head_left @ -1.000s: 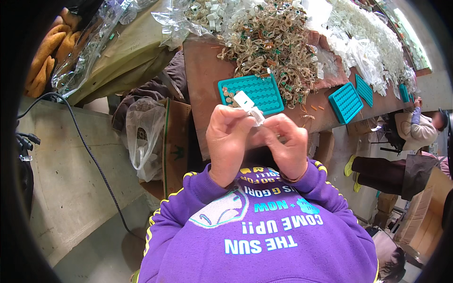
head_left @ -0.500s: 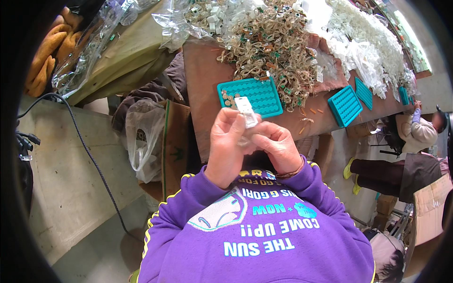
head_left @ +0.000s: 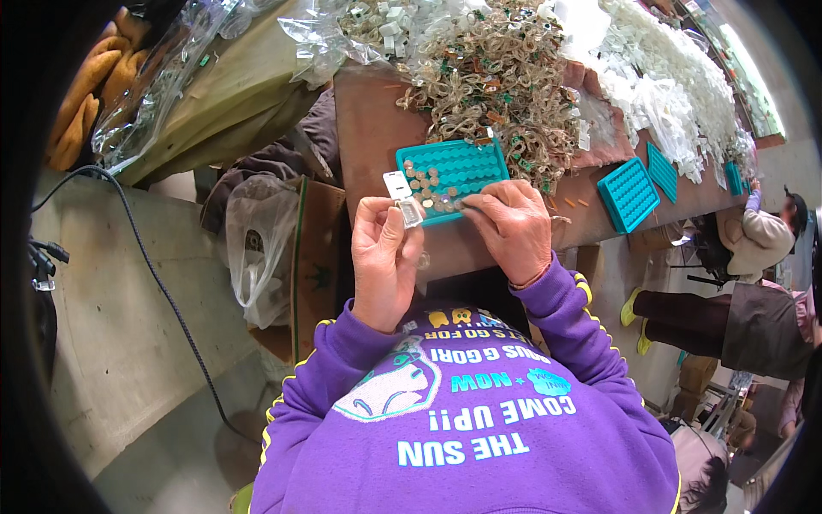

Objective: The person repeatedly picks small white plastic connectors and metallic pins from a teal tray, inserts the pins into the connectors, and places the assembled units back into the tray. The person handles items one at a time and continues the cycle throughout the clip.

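Observation:
In my left hand (head_left: 382,257), a small white plastic case (head_left: 405,200) is pinched between thumb and fingers, its lid flap standing up. My right hand (head_left: 514,227) is over the near right edge of a teal ridged tray (head_left: 476,159). Its thumb and forefinger are pressed together at the tray; whatever is between the tips is too small to make out. Several small round metallic discs (head_left: 425,181) lie in the left and near parts of the tray, just beyond the case.
Behind the tray rises a heap of coiled beige wires with green and orange pieces (head_left: 488,77). White plastic parts (head_left: 659,120) are piled farther right. Two teal trays (head_left: 628,195) lie at the right. A clear plastic bag (head_left: 259,244) hangs at left. Another person (head_left: 762,227) sits at far right.
My hands have parted. The left carried the white case left and a little down; the right moved right to the tray's near edge. More discs in the tray are now visible.

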`<state>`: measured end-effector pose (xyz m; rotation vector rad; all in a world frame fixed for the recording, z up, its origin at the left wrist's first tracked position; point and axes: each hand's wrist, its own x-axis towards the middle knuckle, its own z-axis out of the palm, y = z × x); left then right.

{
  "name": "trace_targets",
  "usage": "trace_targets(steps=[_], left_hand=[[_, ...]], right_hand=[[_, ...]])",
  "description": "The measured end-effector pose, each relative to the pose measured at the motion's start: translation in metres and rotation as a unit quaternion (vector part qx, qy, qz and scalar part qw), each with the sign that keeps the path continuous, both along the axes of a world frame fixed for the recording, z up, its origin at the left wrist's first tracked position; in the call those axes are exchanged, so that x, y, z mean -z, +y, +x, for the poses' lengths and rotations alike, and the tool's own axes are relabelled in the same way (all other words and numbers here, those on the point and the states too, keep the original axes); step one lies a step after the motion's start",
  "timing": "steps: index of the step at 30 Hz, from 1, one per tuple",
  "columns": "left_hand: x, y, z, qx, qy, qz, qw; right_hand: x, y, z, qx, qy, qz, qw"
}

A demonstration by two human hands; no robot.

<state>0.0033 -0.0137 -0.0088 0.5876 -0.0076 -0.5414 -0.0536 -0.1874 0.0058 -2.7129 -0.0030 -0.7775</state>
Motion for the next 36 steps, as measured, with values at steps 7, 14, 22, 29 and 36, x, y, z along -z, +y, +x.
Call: trace_targets(steps=[7, 14, 22, 29, 36], left_hand=[[0.004, -0.002, 0.001, 0.022, 0.029, -0.031, 0.999], [0.006, -0.002, 0.003, 0.027, 0.0, -0.044, 0.999], [-0.004, 0.0, 0.004, 0.048, -0.022, 0.016, 0.998], [-0.008, 0.0, 0.004, 0.06, -0.012, 0.018, 0.998], [-0.004, -0.004, 0.004, 0.059, -0.025, 0.047, 0.997]], right_hand=[[0.002, -0.007, 0.005, 0.02, -0.042, 0.093, 0.995], [-0.003, -0.002, 0.024, -0.03, 0.055, 0.438, 0.897], [-0.014, -0.007, 0.033, -0.096, 0.096, 0.046, 0.99], [-0.019, -0.003, 0.03, -0.068, 0.12, 0.058, 0.989], [-0.051, 0.017, 0.017, -0.108, -0.011, 0.214, 0.971]])
